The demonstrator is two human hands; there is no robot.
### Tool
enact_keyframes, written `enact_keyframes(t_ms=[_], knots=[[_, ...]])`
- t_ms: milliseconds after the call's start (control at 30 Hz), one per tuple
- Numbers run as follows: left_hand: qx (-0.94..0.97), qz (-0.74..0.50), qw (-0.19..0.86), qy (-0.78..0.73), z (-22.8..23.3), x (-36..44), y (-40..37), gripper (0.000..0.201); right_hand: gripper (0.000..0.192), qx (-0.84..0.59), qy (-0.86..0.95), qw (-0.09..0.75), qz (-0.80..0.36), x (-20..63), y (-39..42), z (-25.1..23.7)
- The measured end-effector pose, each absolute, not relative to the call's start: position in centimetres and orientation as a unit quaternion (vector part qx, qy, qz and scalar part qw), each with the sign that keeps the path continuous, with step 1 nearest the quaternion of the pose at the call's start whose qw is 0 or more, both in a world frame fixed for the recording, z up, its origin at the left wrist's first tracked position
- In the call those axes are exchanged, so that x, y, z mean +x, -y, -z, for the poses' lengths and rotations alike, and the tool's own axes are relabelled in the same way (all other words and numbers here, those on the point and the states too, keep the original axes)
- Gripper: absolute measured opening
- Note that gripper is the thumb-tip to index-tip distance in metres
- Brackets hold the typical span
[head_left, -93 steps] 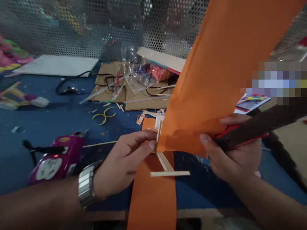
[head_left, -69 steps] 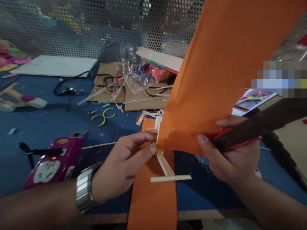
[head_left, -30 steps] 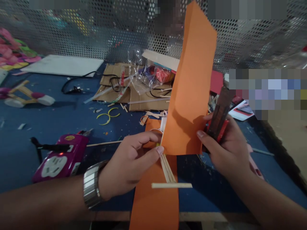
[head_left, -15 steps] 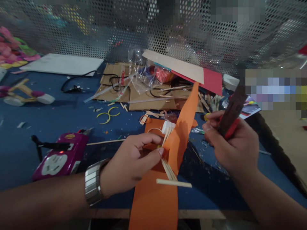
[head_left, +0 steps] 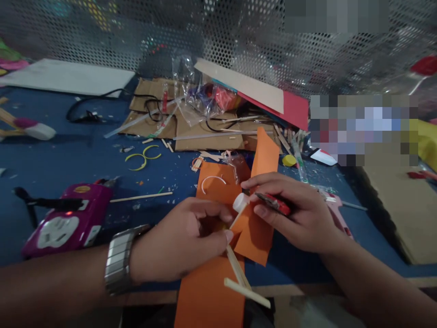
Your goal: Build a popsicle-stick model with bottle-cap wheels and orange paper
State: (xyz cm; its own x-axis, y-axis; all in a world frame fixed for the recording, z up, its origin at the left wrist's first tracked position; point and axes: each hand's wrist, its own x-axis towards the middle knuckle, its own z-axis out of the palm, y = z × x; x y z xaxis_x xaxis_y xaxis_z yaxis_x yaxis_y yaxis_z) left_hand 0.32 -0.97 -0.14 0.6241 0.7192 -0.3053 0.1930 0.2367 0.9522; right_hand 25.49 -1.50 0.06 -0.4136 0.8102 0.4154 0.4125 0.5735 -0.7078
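Sticks [head_left: 239,273] lie on orange paper [head_left: 208,296], pinched in my left hand [head_left: 180,241]; my right hand [head_left: 300,214] grips a red cutter [head_left: 275,203], touching the white cap [head_left: 241,202].

A dim room: a perforated metal screen [head_left: 239,36] backs a blue worktable [head_left: 85,159] with a wooden front edge

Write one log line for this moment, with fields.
left hand: pinches stick frame | right hand: holds red tool, touches white cap | orange paper: lying folded over the sticks
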Motion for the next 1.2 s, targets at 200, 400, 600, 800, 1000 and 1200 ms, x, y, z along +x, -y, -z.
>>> enact_keyframes(t_ms=[200,400,600,800,1000,1200], knots=[[0.611,-0.191,0.676,-0.366,0.23,0.34,1.03,0.008,0.015,-0.379,0.802,0.387,-0.251,25.26,1.41,0.1],[0.627,-0.173,0.664,-0.369,0.35,0.3,1.11,0.005,0.02,-0.375,0.814,0.372,-0.241,25.46,1.5,0.27],[0.627,-0.211,0.66,-0.357,0.3,0.5,1.54,0.013,0.031,-0.367,0.827,0.35,-0.244,25.31,1.7,0.18],[0.636,-0.212,0.651,-0.356,0.12,0.79,1.37,0.013,0.029,-0.37,0.825,0.348,-0.247,25.25,1.78,0.34],[0.65,-0.199,0.637,-0.365,0.31,0.64,1.27,0.012,0.029,-0.368,0.822,0.348,-0.259,25.36,1.69,0.34],[0.676,-0.211,0.619,-0.341,0.18,0.64,1.26,0.014,0.028,-0.372,0.822,0.34,-0.266,25.4,1.81,0.21]])
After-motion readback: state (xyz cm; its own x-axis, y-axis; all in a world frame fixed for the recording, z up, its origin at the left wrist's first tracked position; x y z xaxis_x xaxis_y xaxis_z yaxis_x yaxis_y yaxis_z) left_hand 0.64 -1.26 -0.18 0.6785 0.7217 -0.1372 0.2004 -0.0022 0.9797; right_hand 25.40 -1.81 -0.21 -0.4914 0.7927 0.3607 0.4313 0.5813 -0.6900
